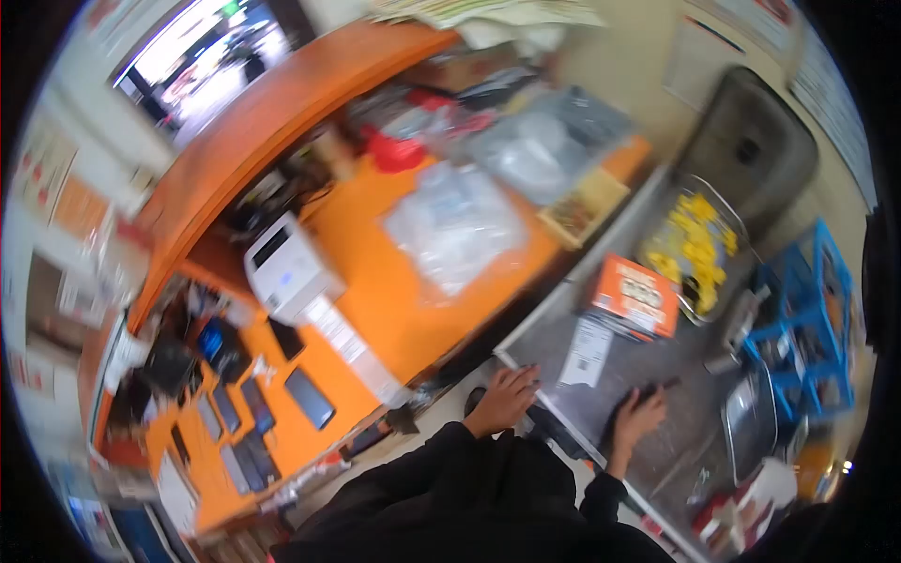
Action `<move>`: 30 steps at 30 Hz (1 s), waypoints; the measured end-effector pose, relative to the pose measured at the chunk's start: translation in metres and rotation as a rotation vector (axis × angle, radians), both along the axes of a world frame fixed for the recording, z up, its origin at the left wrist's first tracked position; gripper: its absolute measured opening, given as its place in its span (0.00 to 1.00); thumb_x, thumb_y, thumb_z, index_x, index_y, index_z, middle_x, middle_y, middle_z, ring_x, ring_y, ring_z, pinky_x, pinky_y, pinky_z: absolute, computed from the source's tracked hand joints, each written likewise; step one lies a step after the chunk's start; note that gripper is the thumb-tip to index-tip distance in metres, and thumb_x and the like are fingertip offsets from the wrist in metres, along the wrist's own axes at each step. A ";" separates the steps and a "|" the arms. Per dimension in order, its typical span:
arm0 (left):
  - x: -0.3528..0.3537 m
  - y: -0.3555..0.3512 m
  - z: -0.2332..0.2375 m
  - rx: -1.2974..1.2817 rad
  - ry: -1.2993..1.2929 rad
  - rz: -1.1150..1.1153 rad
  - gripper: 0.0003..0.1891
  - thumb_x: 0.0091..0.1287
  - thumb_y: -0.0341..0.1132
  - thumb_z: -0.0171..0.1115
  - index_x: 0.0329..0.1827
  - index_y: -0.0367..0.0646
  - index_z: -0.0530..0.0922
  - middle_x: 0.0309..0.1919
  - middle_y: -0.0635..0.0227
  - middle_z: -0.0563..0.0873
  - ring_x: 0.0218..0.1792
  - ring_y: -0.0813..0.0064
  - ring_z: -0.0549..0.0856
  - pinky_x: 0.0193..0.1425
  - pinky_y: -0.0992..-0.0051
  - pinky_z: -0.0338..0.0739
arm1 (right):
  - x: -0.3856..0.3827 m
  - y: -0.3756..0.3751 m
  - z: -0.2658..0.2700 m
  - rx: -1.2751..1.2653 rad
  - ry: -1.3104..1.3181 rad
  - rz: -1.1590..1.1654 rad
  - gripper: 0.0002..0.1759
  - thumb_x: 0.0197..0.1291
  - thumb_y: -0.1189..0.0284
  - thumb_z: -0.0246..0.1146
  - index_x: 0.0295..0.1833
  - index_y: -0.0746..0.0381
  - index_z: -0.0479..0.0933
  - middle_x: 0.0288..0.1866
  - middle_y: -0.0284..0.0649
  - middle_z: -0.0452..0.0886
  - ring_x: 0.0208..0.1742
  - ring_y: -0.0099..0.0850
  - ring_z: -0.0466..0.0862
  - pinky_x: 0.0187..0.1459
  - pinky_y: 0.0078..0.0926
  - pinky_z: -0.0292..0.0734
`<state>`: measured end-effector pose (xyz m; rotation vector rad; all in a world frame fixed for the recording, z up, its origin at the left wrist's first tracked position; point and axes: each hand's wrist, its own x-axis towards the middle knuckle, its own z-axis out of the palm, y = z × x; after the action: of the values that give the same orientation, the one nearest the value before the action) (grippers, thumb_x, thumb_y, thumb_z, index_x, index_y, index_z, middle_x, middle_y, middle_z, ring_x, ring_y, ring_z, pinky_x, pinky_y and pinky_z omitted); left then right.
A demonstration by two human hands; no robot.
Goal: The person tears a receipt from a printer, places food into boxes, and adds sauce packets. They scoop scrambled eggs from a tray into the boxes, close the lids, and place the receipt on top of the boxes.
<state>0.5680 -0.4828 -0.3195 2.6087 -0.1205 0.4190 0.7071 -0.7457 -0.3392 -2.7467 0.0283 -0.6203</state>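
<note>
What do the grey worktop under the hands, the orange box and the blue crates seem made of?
Grey worktop: probably stainless steel, brushed, with a dull sheen. Orange box: likely cardboard, printed, flat faces, sharp edges. Blue crates: seemingly plastic, openwork walls in one even colour. Blur leaves all three uncertain.

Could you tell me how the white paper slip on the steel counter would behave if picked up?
The paper slip looks thin and flat, so it is probably floppy and very light. Lying flush on the smooth steel counter, it would likely slide when pushed rather than lift.
</note>
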 end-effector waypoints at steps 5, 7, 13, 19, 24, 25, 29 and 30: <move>-0.072 0.081 0.015 -0.217 -0.117 0.599 0.14 0.68 0.34 0.57 0.55 0.40 0.76 0.54 0.54 0.77 0.56 0.54 0.74 0.60 0.61 0.67 | -0.006 0.019 0.007 -0.182 -0.010 -0.142 0.33 0.66 0.49 0.57 0.70 0.56 0.66 0.63 0.47 0.69 0.59 0.49 0.69 0.56 0.51 0.64; -0.104 0.117 0.012 -0.174 -0.305 0.917 0.14 0.66 0.29 0.58 0.54 0.38 0.74 0.50 0.54 0.77 0.53 0.53 0.75 0.58 0.65 0.69 | -0.008 0.038 0.020 -0.094 -0.148 -0.113 0.33 0.66 0.49 0.57 0.69 0.57 0.67 0.60 0.46 0.70 0.59 0.48 0.69 0.56 0.50 0.65; -0.168 0.218 -0.024 -0.879 -0.468 1.357 0.25 0.67 0.31 0.63 0.65 0.37 0.63 0.50 0.55 0.80 0.51 0.69 0.79 0.53 0.72 0.75 | -0.055 0.183 0.037 0.569 0.112 0.592 0.13 0.69 0.72 0.56 0.55 0.66 0.75 0.45 0.45 0.80 0.45 0.33 0.80 0.48 0.27 0.74; -0.171 0.232 -0.040 -1.275 -0.338 1.019 0.19 0.67 0.26 0.62 0.60 0.35 0.72 0.45 0.63 0.86 0.43 0.77 0.84 0.47 0.78 0.80 | -0.126 0.339 0.054 0.592 0.698 1.219 0.13 0.71 0.73 0.51 0.56 0.66 0.74 0.43 0.46 0.83 0.46 0.35 0.84 0.49 0.28 0.76; -0.172 0.212 -0.032 -1.428 -0.265 1.149 0.10 0.67 0.26 0.63 0.50 0.34 0.79 0.43 0.65 0.87 0.40 0.80 0.84 0.45 0.80 0.79 | -0.161 0.403 -0.007 0.572 0.642 1.370 0.18 0.64 0.71 0.62 0.58 0.63 0.74 0.41 0.42 0.84 0.46 0.33 0.84 0.48 0.27 0.78; -0.174 0.212 -0.033 -1.444 -0.281 1.137 0.10 0.67 0.26 0.62 0.50 0.34 0.79 0.43 0.65 0.87 0.40 0.79 0.84 0.46 0.80 0.79 | -0.164 0.405 -0.007 0.514 0.731 1.372 0.19 0.62 0.70 0.63 0.58 0.62 0.75 0.39 0.41 0.84 0.44 0.33 0.83 0.48 0.30 0.75; -0.176 0.213 -0.030 -1.467 -0.252 1.115 0.10 0.67 0.26 0.63 0.50 0.33 0.79 0.43 0.64 0.87 0.41 0.79 0.84 0.48 0.80 0.78 | -0.171 0.395 0.003 0.282 0.770 1.415 0.21 0.57 0.68 0.67 0.56 0.59 0.77 0.34 0.36 0.83 0.39 0.33 0.80 0.47 0.36 0.66; -0.176 0.214 -0.027 -1.460 -0.223 1.117 0.10 0.67 0.26 0.63 0.50 0.33 0.79 0.43 0.63 0.87 0.41 0.79 0.84 0.48 0.80 0.78 | -0.171 0.394 0.004 0.225 0.704 1.437 0.21 0.56 0.69 0.67 0.56 0.58 0.77 0.34 0.34 0.82 0.38 0.32 0.80 0.47 0.36 0.64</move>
<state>0.3915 -0.2686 -0.3466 0.9603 1.1431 0.7444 0.5357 -0.3521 -0.3355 -1.8781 -1.3997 0.6702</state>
